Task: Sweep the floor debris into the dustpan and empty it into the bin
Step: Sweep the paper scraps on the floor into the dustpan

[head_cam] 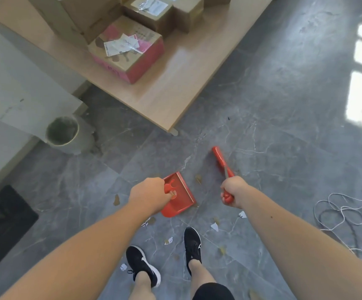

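The hands gripped glossy red plastic: the left hand [148,194] fisted round the flat, wedge-shaped dustpan [179,197], the right hand [233,191] round the slim brush [220,160], above veined grey marble floor [262,137] strewn with torn paper scraps [214,226]; the round bin [62,132] stood far left

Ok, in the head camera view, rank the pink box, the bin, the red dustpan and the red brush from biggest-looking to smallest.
1. pink box
2. and 3. red dustpan and bin: they look alike in size, and the dustpan is nearer the camera, so no ranking.
4. red brush, partly hidden in the right hand.
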### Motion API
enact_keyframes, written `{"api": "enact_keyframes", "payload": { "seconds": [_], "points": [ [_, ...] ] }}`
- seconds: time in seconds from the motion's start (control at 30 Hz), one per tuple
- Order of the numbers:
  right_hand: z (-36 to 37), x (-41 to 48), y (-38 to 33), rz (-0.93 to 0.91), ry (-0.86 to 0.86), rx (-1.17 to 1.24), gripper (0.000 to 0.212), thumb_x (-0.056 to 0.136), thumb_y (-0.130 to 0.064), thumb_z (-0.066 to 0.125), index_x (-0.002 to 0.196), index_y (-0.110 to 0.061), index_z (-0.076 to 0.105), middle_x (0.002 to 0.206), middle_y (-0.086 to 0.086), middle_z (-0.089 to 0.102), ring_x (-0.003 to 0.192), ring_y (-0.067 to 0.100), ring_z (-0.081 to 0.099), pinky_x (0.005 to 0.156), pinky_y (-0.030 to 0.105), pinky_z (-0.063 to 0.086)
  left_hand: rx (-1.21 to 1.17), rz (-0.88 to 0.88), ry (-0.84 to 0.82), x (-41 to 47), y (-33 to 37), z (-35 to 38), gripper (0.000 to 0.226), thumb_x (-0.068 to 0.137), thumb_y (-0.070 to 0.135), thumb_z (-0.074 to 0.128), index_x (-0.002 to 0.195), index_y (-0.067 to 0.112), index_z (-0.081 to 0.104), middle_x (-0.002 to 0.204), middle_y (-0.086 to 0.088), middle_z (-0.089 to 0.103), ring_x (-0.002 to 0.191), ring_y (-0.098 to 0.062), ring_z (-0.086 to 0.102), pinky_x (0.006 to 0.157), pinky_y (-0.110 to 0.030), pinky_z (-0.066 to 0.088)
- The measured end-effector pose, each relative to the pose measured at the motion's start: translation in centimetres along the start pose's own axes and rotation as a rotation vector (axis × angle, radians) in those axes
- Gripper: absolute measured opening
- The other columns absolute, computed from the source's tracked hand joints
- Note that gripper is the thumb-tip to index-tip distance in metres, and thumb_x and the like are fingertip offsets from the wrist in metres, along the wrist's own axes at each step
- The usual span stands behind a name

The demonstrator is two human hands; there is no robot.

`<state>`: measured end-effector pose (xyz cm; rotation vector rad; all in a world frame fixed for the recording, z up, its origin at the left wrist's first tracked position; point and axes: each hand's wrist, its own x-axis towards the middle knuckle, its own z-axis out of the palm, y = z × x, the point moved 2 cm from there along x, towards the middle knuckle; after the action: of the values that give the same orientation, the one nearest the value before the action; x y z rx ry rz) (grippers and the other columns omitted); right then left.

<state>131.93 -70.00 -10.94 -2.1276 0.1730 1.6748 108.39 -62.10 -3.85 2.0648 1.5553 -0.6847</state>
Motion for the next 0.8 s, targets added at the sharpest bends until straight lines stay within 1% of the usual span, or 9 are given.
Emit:
{"api": "enact_keyframes", "payload": {
  "seconds": [0.1, 0.17, 0.3, 0.4, 0.53, 0.7, 0.8],
  "points": [
    [1.4, 0.5, 0.0, 0.009, 0.005, -0.072, 0.022, 0.090, 0.007, 0.031, 0.085, -0.011, 0.042, 0.063, 0.008, 0.040, 0.045, 0.016, 0.037, 0.037, 0.012, 0.028, -0.022, -0.024, 0.006, -0.5, -1.3, 0.2, 0.028, 0.090, 0.052, 0.054, 0.087, 0.024, 0.058, 0.088, 0.005, 0.058, 0.086, -0.022, 0.060, 0.072, -0.033, 0.049],
    [2.6, 0.6, 0.1, 0.024, -0.011, -0.121, 0.021, 0.089, 0.007, 0.030, 0.084, -0.011, 0.042, 0.061, 0.007, 0.039, 0.045, 0.015, 0.035, 0.037, 0.012, 0.027, -0.033, -0.039, 0.015, -0.8, -2.3, 0.2, 0.028, 0.088, 0.053, 0.054, 0.082, 0.025, 0.055, 0.085, 0.006, 0.057, 0.085, -0.022, 0.060, 0.072, -0.033, 0.051],
    [5.6, -0.7, 0.8, 0.017, -0.071, -0.196, 0.022, 0.090, 0.006, 0.030, 0.087, -0.014, 0.040, 0.061, 0.005, 0.036, 0.046, 0.014, 0.035, 0.039, 0.011, 0.026, -0.062, -0.054, 0.031, -2.0, -4.2, 0.2, 0.027, 0.089, 0.052, 0.055, 0.085, 0.025, 0.055, 0.088, 0.005, 0.057, 0.094, -0.023, 0.064, 0.071, -0.032, 0.046],
    [8.4, -2.2, 1.8, 0.004, -0.106, -0.212, 0.023, 0.091, 0.006, 0.029, 0.087, -0.015, 0.039, 0.061, 0.004, 0.034, 0.047, 0.014, 0.033, 0.037, 0.010, 0.026, -0.054, -0.055, 0.045, -3.2, -5.7, 0.5, 0.025, 0.090, 0.050, 0.054, 0.086, 0.025, 0.057, 0.098, 0.002, 0.066, 0.099, -0.024, 0.065, 0.072, -0.033, 0.046],
    [12.2, -3.4, 3.2, 0.000, -0.119, -0.231, 0.023, 0.090, 0.008, 0.029, 0.085, -0.013, 0.037, 0.061, 0.005, 0.035, 0.037, 0.013, 0.034, 0.034, 0.011, 0.027, -0.075, -0.072, 0.051, -5.1, -8.5, 1.7, 0.021, 0.090, 0.045, 0.053, 0.084, 0.025, 0.057, 0.100, 0.000, 0.069, 0.096, -0.025, 0.066, 0.078, -0.034, 0.053],
    [16.0, -5.1, 5.9, -0.004, -0.151, -0.284, 0.023, 0.090, 0.010, 0.030, 0.085, -0.011, 0.038, 0.063, 0.006, 0.035, 0.029, 0.010, 0.031, 0.035, 0.010, 0.026, -0.095, -0.113, 0.102, -8.2, -13.4, 3.5, 0.021, 0.089, 0.043, 0.053, 0.083, 0.024, 0.058, 0.097, -0.001, 0.069, 0.092, -0.024, 0.066, 0.073, -0.033, 0.051],
    [18.7, -6.3, 7.8, -0.016, -0.186, -0.298, 0.023, 0.091, 0.010, 0.030, 0.088, -0.012, 0.037, 0.064, 0.006, 0.034, 0.026, 0.009, 0.031, 0.034, 0.011, 0.026, -0.120, -0.156, 0.125, -10.7, -16.8, 4.7, 0.023, 0.089, 0.045, 0.054, 0.085, 0.024, 0.061, 0.097, 0.000, 0.068, 0.093, -0.025, 0.066, 0.076, -0.033, 0.053]
  ]
}}
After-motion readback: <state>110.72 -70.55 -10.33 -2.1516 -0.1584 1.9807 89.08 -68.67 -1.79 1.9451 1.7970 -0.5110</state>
